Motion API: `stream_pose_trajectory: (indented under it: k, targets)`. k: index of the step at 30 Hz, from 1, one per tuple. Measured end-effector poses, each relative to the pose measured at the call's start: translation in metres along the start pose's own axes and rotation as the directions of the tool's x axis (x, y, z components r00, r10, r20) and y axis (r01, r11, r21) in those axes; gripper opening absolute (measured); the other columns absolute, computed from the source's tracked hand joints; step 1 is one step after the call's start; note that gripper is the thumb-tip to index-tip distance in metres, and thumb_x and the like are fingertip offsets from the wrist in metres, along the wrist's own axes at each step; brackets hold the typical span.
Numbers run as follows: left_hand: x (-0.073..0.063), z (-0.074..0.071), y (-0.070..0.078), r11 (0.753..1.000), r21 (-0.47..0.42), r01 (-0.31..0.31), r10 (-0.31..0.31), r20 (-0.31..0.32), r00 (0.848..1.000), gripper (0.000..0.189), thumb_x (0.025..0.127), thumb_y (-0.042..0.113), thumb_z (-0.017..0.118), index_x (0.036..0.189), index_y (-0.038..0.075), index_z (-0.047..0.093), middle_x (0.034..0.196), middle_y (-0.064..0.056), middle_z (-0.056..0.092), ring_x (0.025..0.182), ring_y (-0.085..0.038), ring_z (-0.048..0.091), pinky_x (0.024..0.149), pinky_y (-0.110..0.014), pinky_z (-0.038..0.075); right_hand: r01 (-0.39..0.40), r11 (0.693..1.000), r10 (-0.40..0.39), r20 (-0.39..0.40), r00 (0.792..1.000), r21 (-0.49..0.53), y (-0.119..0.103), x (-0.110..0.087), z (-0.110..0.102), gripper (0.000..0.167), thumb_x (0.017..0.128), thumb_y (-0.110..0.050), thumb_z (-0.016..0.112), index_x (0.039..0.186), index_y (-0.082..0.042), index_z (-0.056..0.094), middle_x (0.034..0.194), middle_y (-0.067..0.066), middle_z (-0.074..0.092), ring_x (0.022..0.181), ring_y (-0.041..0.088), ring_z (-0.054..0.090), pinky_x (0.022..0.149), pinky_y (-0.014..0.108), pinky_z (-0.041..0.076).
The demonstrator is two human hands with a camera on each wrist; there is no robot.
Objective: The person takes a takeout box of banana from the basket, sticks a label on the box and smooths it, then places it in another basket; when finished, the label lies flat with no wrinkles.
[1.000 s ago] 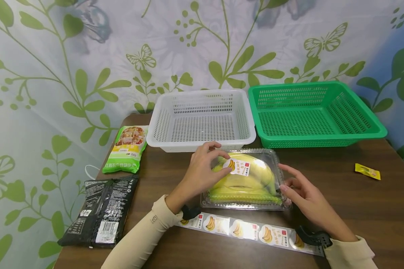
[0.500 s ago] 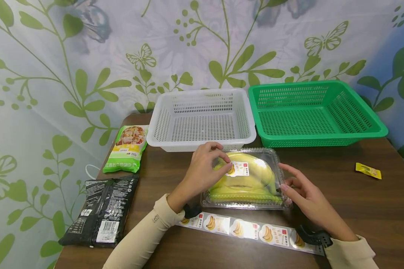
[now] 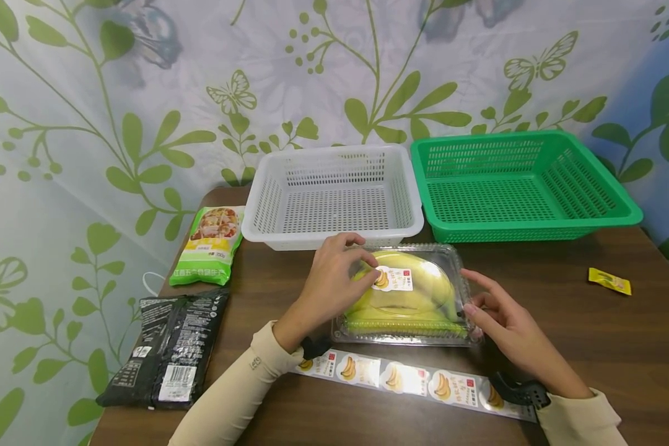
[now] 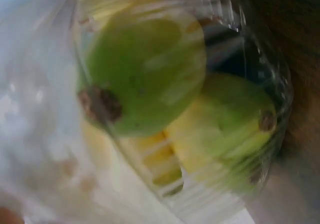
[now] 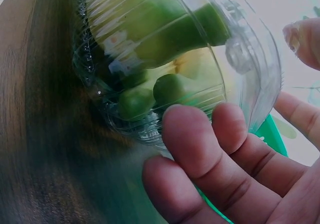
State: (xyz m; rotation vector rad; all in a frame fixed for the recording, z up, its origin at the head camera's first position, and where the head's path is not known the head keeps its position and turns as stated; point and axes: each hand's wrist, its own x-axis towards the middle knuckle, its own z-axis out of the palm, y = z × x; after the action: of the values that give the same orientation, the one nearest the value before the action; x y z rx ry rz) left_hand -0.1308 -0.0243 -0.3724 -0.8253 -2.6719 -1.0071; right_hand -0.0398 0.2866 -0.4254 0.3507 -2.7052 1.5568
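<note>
A clear plastic box with yellow-green bananas inside sits shut on the table. On its lid lies a white sticker with a banana picture and red print. My left hand pinches the sticker's left end between thumb and index finger. At the box's right side, my right hand rests relaxed fingertips against the wall without gripping. In the right wrist view the thumb stands apart from the box. The left wrist view is blurred and shows banana ends through the plastic.
A strip of banana stickers lies in front of the box. Behind stand a white basket and a green basket. At left lie a green food packet and a black packet; a small yellow sachet is at right.
The sticker has gone from tilted to flat on the lid. My left fingertips have slid slightly left along it, uncovering more of its banana picture. My right hand stays in place.
</note>
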Motion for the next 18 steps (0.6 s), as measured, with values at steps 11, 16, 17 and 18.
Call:
stream_pose_trajectory:
  k: [11, 16, 17, 18]
  targets:
    - [-0.002, -0.014, -0.005, 0.998, -0.022, -0.051, 0.05, -0.043, 0.998, 0.012, 0.089, 0.019, 0.08, 0.099, 0.014, 0.077, 0.13, -0.012, 0.059, 0.122, -0.03, 0.049, 0.099, -0.052, 0.04, -0.004, 1.0, 0.004, 0.006, 1.0, 0.019, -0.003, 0.0, 0.0, 0.06, 0.106, -0.01, 0.056, 0.16, -0.022, 0.032, 0.093, 0.01, 0.061, 0.066, 0.018, 0.059, 0.056, 0.033, 0.048]
    - [-0.006, -0.025, -0.005, 0.997, -0.04, -0.071, 0.069, -0.063, 0.996, 0.017, 0.09, 0.02, 0.08, 0.105, 0.013, 0.076, 0.132, -0.012, 0.057, 0.127, -0.03, 0.046, 0.102, -0.053, 0.038, -0.009, 0.999, 0.008, 0.015, 1.0, 0.043, -0.003, 0.0, -0.001, 0.059, 0.107, -0.01, 0.055, 0.16, -0.022, 0.031, 0.093, 0.011, 0.06, 0.066, 0.019, 0.059, 0.056, 0.035, 0.048]
    - [-0.007, -0.027, -0.006, 0.996, -0.045, -0.072, 0.069, -0.064, 0.996, 0.018, 0.09, 0.02, 0.08, 0.106, 0.013, 0.075, 0.132, -0.012, 0.057, 0.127, -0.03, 0.046, 0.103, -0.053, 0.038, -0.008, 0.999, 0.007, 0.016, 1.0, 0.045, -0.003, 0.0, -0.001, 0.059, 0.107, -0.01, 0.054, 0.16, -0.022, 0.031, 0.094, 0.011, 0.06, 0.066, 0.019, 0.059, 0.056, 0.035, 0.048]
    - [-0.009, -0.029, -0.007, 0.996, -0.049, -0.071, 0.068, -0.063, 0.996, 0.019, 0.09, 0.02, 0.08, 0.107, 0.013, 0.075, 0.131, -0.011, 0.057, 0.127, -0.03, 0.046, 0.102, -0.053, 0.038, -0.005, 0.999, 0.004, 0.016, 1.0, 0.043, -0.003, 0.0, -0.001, 0.059, 0.107, -0.01, 0.054, 0.16, -0.021, 0.031, 0.094, 0.012, 0.06, 0.066, 0.019, 0.059, 0.056, 0.035, 0.048]
